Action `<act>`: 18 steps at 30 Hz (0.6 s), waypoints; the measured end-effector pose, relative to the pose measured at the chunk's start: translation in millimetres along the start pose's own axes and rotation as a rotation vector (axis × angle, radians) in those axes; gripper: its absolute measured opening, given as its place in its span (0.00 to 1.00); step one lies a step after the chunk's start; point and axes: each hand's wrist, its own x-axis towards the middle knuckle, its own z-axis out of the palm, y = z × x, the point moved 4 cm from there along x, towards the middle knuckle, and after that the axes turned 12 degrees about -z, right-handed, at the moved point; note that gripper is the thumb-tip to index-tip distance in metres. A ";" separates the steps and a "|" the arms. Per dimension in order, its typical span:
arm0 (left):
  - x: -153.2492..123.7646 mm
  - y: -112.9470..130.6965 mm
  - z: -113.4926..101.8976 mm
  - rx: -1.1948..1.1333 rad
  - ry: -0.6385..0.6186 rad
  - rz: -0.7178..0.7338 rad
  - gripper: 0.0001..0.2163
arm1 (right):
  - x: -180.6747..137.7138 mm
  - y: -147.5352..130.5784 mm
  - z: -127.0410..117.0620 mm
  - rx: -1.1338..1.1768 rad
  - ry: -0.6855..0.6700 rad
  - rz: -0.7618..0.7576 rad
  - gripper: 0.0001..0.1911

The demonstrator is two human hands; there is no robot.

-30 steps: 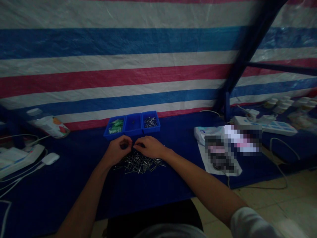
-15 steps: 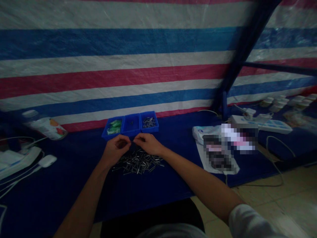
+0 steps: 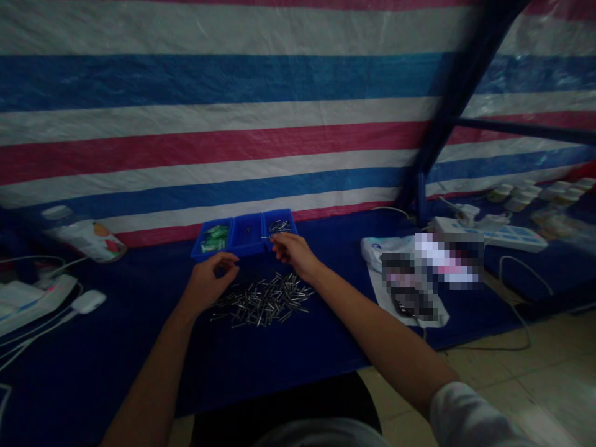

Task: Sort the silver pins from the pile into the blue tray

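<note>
My right hand [image 3: 294,253] pinches a thin metal pin [image 3: 265,237], which sticks out to the left from its fingertips. This hand hovers at the front of the right compartment of a blue three-part tray [image 3: 248,249]. Curved beside the tray's front left, my left hand [image 3: 212,279] has thumb and fingers apart, with nothing visible between them. Between my forearms lies a loose pile of thin metal pins [image 3: 267,301]. Green-and-white small packets [image 3: 215,238] fill the left compartment, one tiny piece sits in the middle one, and more metal pins [image 3: 279,226] lie in the right.
A lying plastic bottle [image 3: 100,241] and a power strip with white cables [image 3: 46,301] are at left. To the right are a white packet [image 3: 372,248], blurred-out items, another power strip [image 3: 493,233] and small jars [image 3: 524,197]. A striped sheet [image 3: 279,136] hangs behind.
My hands, fingertips together before, have parted. The right hand moved up and right to the tray with the pin. The left fingers have loosened and spread slightly.
</note>
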 end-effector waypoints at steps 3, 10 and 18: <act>1.0 -7.1 -3.2 0.186 -0.011 0.021 0.12 | 2.5 2.5 -9.6 0.001 0.124 0.048 0.11; 0.0 -18.9 2.0 0.239 -0.200 0.013 0.11 | 3.5 4.9 -14.1 -0.071 0.180 0.084 0.09; -1.4 -13.2 8.0 0.271 -0.255 0.024 0.09 | 3.9 1.2 -7.3 -0.126 0.125 -0.002 0.06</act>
